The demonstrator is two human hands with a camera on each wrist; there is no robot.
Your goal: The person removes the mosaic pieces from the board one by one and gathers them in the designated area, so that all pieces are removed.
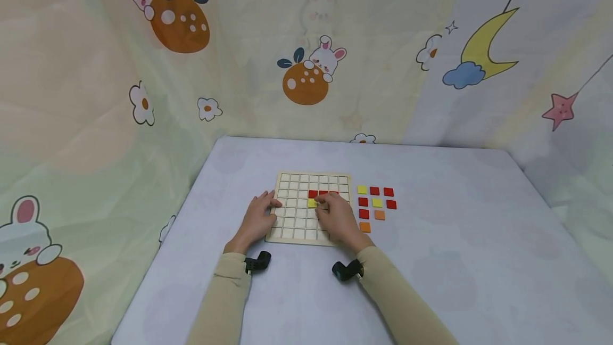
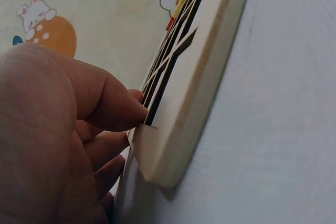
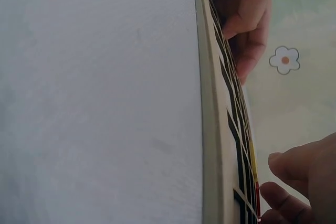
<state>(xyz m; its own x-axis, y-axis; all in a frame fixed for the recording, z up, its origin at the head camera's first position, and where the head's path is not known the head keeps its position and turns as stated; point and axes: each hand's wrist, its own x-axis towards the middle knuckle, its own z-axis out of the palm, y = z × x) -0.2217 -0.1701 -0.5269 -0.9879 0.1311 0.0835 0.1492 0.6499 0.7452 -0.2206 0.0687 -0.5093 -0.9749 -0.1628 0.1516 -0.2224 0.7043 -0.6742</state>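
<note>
A pale wooden grid board [image 1: 292, 222] lies on the table. My left hand [image 1: 257, 217] rests on its left edge with relaxed fingers; in the left wrist view the thumb of this hand [image 2: 58, 103] touches the board's face [image 2: 173, 103]. Over the right half bends my right hand [image 1: 339, 220], its fingertips beside a yellow tile [image 1: 312, 203] just below a row of red tiles [image 1: 313, 194]. The right wrist view has a gap between thumb and finger of the right hand [image 3: 310, 179], near the yellow strip [image 3: 253, 161]; no held tile shows.
Right of the board lie several loose tiles: red [image 1: 389, 192], yellow [image 1: 377, 203] and orange [image 1: 365, 227]. The pale-covered table [image 1: 455, 260] reaches back to a patterned cloth [image 1: 249, 41] hanging behind and at the sides.
</note>
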